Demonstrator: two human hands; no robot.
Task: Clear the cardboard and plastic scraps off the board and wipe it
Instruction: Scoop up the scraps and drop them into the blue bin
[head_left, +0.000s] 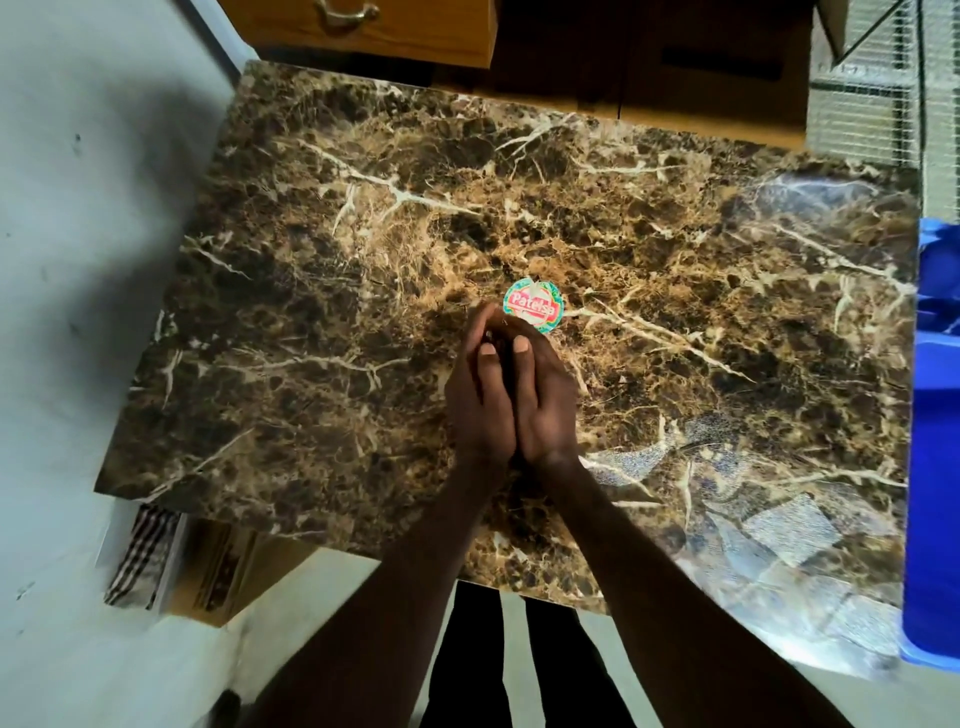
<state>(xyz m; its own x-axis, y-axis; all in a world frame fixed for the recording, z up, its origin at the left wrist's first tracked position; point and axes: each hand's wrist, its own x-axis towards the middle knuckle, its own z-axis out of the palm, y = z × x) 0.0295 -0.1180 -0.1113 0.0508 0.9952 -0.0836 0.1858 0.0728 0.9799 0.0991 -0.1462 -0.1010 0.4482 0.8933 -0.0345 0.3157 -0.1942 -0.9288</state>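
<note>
scrap: we've got one round printed scrap (533, 310) left, red and green with lettering on it, lying flat near the middle of the board, just past our fingertips. Looks like a foil or plastic lid seal, but we can't say which.

board: the brown marble-pattern board (363, 291) takes up most of the view. Apart from that round piece we don't spot any other loose bits, though the busy pattern could easily hide small ones.

left hand: our left hand (480, 389) is pressed side by side against the right, fingers curved forward and down toward the scrap. Can't tell if it's holding anything, the fingertips are tucked under.

right hand: our right hand (543, 395) mirrors it, fingers bent over the near edge of the scrap. Whether it's actually touching or pinching it, we can't tell. Our guess is the hands are brought together like this to scoop or pick a thin flat thing that won't lift easily off a smooth surface.

shiny patch: the right part of the board shows a glare (769, 525) with window-like reflections, so the surface is glossy, which probably makes the flat scrap cling.

blue thing: a blue plastic container (932, 467) sits right at the board's right edge, maybe where scraps go.

wiping: no cloth in sight, so we reckon wiping comes later.
</note>
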